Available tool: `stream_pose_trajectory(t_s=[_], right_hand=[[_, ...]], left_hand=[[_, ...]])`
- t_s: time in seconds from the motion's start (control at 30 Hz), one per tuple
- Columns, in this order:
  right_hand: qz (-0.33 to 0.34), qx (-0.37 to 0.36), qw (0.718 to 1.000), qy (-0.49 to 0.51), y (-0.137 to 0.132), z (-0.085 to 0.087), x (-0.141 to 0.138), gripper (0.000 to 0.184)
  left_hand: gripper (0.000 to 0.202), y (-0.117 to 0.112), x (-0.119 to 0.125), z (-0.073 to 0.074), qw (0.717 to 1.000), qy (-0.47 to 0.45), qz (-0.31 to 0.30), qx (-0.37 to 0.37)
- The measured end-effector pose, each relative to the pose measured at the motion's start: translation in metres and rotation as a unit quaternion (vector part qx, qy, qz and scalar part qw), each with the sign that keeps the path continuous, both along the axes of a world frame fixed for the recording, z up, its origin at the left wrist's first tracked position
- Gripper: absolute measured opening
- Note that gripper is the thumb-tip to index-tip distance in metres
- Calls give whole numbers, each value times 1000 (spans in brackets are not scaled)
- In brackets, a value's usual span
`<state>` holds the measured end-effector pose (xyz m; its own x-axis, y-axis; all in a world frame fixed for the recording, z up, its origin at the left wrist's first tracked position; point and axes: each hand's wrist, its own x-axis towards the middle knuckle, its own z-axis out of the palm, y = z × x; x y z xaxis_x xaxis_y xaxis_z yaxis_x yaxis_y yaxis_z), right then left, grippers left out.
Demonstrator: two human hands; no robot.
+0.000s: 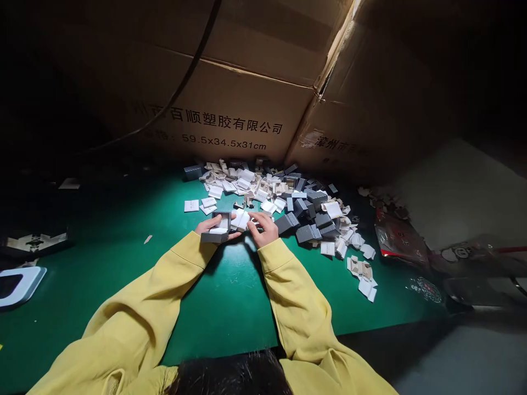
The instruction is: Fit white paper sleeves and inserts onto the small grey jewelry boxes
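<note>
My left hand (211,225) holds a small open grey box (218,229) just above the green table (230,296), fingers wrapped around its sides. My right hand (263,227) is right beside it, pinching a small white card insert (240,219) at the box's right edge. Both arms wear yellow sleeves. Directly beyond the hands lies a heap of grey boxes and white inserts (284,200).
Large brown cardboard cartons (230,82) stand along the back of the table. Loose white inserts (362,274) trail to the right. Plastic-wrapped items (399,236) lie at the right edge. A white-rimmed tray (18,285) and patterned card (37,241) sit at far left.
</note>
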<state>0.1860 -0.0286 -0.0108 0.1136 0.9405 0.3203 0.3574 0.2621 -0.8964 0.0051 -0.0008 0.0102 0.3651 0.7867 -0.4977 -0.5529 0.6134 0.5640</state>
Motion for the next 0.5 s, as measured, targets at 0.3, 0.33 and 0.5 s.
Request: stream_pose_trajectory(t_s=[0.3,0.33,0.5], right_hand=[[37,59,982,-177,6,-14,5,40],[39,68,978,-195,7,-16,5,40],[16,110,963,-245,10,-23,7,40]], left_hand=[[26,2,-5,-28,992,-10,-43,115],[25,2,-5,-28,993,-8,-43,110],[25,0,-5,-24,993,-2,-50,103]])
